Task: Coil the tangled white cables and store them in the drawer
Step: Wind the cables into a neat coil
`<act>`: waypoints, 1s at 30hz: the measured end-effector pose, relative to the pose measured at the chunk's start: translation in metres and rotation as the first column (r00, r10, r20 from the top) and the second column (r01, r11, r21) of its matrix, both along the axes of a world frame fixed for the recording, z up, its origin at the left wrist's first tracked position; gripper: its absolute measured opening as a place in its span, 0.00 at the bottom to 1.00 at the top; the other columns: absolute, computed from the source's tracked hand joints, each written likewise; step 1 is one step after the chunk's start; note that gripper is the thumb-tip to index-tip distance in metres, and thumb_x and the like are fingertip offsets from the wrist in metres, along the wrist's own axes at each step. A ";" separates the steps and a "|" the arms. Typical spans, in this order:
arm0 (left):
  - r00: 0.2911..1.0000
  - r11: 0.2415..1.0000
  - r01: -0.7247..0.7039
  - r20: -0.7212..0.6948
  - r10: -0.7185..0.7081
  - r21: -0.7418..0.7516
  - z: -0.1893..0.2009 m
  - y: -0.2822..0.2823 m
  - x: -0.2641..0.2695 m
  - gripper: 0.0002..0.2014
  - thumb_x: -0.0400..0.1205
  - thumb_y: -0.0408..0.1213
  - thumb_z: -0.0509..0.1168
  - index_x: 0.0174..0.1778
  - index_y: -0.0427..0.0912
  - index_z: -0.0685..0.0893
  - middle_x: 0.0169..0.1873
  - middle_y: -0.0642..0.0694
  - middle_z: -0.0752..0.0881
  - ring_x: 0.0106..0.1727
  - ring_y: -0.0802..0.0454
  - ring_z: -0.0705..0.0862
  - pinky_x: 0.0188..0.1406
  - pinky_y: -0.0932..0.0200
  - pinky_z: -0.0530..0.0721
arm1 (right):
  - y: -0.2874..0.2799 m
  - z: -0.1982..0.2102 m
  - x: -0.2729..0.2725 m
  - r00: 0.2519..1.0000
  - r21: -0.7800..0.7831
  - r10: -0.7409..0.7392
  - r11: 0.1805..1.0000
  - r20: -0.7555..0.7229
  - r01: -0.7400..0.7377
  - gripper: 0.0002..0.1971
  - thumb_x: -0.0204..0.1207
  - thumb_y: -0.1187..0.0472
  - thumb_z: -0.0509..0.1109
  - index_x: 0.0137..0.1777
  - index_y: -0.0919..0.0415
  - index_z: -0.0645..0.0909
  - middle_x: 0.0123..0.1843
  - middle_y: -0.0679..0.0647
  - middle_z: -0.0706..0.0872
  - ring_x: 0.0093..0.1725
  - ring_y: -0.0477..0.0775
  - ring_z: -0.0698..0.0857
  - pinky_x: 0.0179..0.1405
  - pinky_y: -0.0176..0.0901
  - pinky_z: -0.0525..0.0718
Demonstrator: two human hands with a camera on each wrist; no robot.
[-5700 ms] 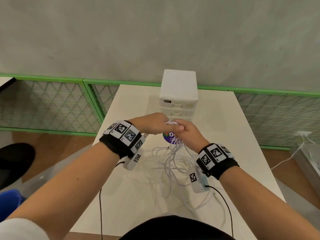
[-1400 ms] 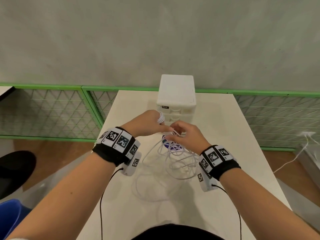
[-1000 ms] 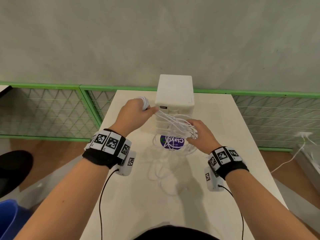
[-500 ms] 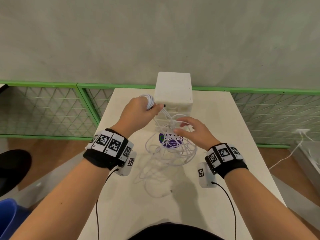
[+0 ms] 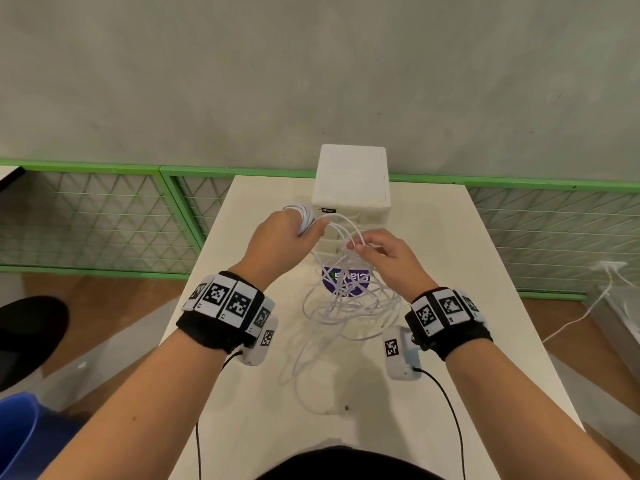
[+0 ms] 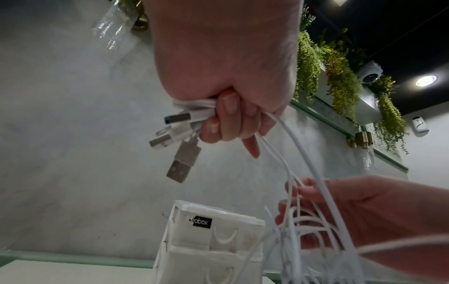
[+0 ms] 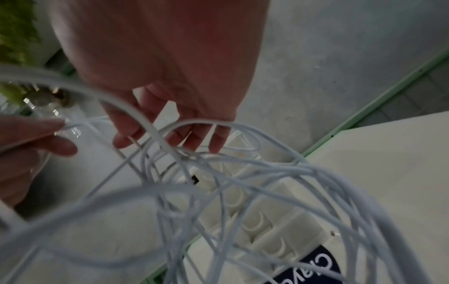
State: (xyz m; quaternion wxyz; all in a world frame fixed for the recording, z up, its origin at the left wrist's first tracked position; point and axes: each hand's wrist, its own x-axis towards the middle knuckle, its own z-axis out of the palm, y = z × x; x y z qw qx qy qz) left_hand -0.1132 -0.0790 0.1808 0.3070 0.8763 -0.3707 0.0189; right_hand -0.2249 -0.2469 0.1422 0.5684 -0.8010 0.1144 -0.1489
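Observation:
Several tangled white cables (image 5: 346,306) hang from my hands down onto the table (image 5: 450,306). My left hand (image 5: 310,227) is raised beside the top of the white drawer unit (image 5: 351,181) and grips a coiled bunch of cable. In the left wrist view its fist (image 6: 228,123) holds strands whose USB plugs (image 6: 181,163) stick out. My right hand (image 5: 360,244) is just to its right and pinches loose strands. In the right wrist view the loops (image 7: 243,173) run across its fingers (image 7: 216,140). All drawers look closed.
A round purple sticker (image 5: 346,280) lies on the table under the cables. A green-framed mesh railing (image 5: 104,216) runs behind the table, before a grey wall. At the left are a blue bin (image 5: 17,438) and a dark seat (image 5: 27,327).
My left hand has stayed raised by the drawer unit with its coil. My right hand has come up a little toward it, and its fingers have closed on the strands.

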 end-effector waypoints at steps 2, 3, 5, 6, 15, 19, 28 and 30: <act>1.000 1.000 0.014 0.003 -0.014 0.022 -0.006 0.000 -0.003 0.40 0.75 0.70 0.45 0.39 0.34 0.86 0.33 0.37 0.83 0.34 0.40 0.82 0.37 0.41 0.80 | -0.002 0.004 0.000 1.000 -0.056 0.019 0.998 0.002 -0.019 0.07 0.78 0.63 0.67 0.45 0.52 0.86 0.52 0.51 0.83 0.53 0.43 0.81 0.55 0.25 0.74; 1.000 0.999 0.020 0.005 -0.020 0.026 -0.008 0.000 -0.005 0.37 0.78 0.67 0.48 0.38 0.36 0.86 0.33 0.39 0.84 0.35 0.41 0.83 0.38 0.41 0.81 | -0.002 0.006 0.001 1.000 -0.079 0.022 0.997 0.003 -0.021 0.08 0.79 0.63 0.66 0.45 0.52 0.85 0.51 0.50 0.84 0.53 0.44 0.81 0.54 0.24 0.74; 1.000 0.998 0.027 0.007 -0.027 0.054 -0.011 0.000 -0.009 0.29 0.83 0.59 0.53 0.38 0.38 0.87 0.34 0.41 0.85 0.38 0.41 0.83 0.40 0.43 0.81 | -0.001 0.011 0.002 1.000 -0.075 0.006 0.997 0.021 -0.004 0.09 0.79 0.64 0.64 0.43 0.54 0.84 0.45 0.48 0.86 0.50 0.43 0.82 0.50 0.22 0.74; 0.999 0.997 0.029 0.014 -0.030 0.076 -0.013 -0.001 -0.010 0.28 0.84 0.57 0.53 0.38 0.38 0.87 0.34 0.41 0.85 0.38 0.41 0.83 0.40 0.44 0.81 | 0.001 0.014 0.002 0.999 -0.062 -0.014 0.998 0.047 0.016 0.09 0.80 0.65 0.64 0.42 0.55 0.84 0.42 0.46 0.87 0.47 0.40 0.82 0.48 0.21 0.74; 0.985 0.999 -0.029 0.167 0.036 -0.045 0.002 0.002 -0.001 0.32 0.81 0.62 0.50 0.32 0.35 0.81 0.26 0.42 0.79 0.30 0.44 0.78 0.29 0.54 0.68 | -0.001 0.009 0.000 0.992 -0.101 0.059 0.992 -0.109 -0.070 0.06 0.71 0.62 0.75 0.47 0.53 0.85 0.39 0.50 0.87 0.32 0.39 0.79 0.40 0.37 0.81; 0.970 1.000 -0.002 0.244 0.010 -0.031 0.003 -0.001 -0.007 0.34 0.79 0.62 0.45 0.30 0.36 0.81 0.26 0.41 0.80 0.31 0.43 0.78 0.28 0.51 0.72 | -0.004 -0.011 -0.001 0.980 -0.204 -0.019 0.979 -0.199 -0.022 0.02 0.68 0.55 0.76 0.36 0.50 0.87 0.37 0.49 0.89 0.34 0.44 0.79 0.46 0.46 0.79; 1.000 0.999 0.018 -0.003 -0.018 0.029 0.013 -0.005 -0.012 0.28 0.78 0.59 0.63 0.26 0.38 0.69 0.23 0.49 0.67 0.25 0.51 0.67 0.28 0.51 0.64 | 0.005 0.014 -0.001 0.983 -0.209 -0.164 0.967 -0.083 0.144 0.02 0.70 0.61 0.74 0.40 0.56 0.88 0.40 0.49 0.90 0.43 0.51 0.86 0.50 0.45 0.82; 0.995 0.999 0.000 -0.095 0.004 0.046 0.008 -0.007 -0.012 0.26 0.74 0.60 0.68 0.26 0.41 0.69 0.23 0.48 0.71 0.27 0.47 0.72 0.31 0.49 0.70 | 0.010 0.022 0.002 0.985 -0.202 -0.171 0.966 -0.033 0.161 0.01 0.72 0.62 0.73 0.40 0.57 0.86 0.36 0.46 0.88 0.41 0.49 0.86 0.51 0.45 0.82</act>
